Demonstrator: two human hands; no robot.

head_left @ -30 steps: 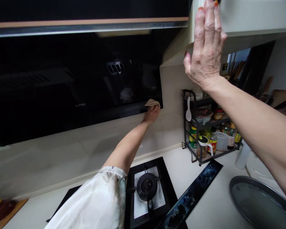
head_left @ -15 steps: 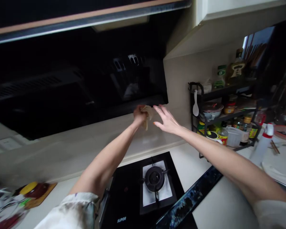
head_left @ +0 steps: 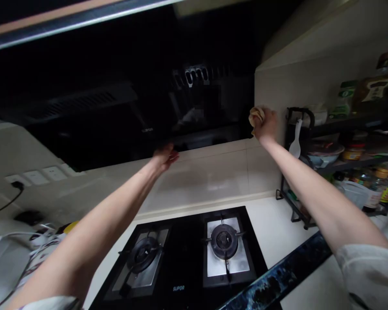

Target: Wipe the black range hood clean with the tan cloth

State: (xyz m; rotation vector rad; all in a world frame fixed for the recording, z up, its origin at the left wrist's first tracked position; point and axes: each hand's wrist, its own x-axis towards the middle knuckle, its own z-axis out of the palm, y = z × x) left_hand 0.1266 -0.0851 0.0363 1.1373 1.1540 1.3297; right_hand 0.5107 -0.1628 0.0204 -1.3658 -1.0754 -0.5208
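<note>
My right hand (head_left: 267,125) is closed around a bunched beige cloth (head_left: 255,116) and presses it against the lower right corner of the black range hood (head_left: 116,107), where the hood meets the cream wall panel. My left hand (head_left: 164,157) reaches up to the hood's lower edge near the middle, fingers curled against the underside, with nothing in it. Both arms stretch out over the black gas hob (head_left: 184,258), which has two burners.
A black wire rack (head_left: 297,172) with bottles, jars and a white spoon stands at the right on the white counter. A long dark panel (head_left: 278,275) lies beside the hob. Wall sockets (head_left: 35,175) and a cable sit at the left, above cluttered items.
The cloth has passed from my left hand to my right hand, which came down from the upper cabinet. My left hand moved left along the hood edge. The view shifted left.
</note>
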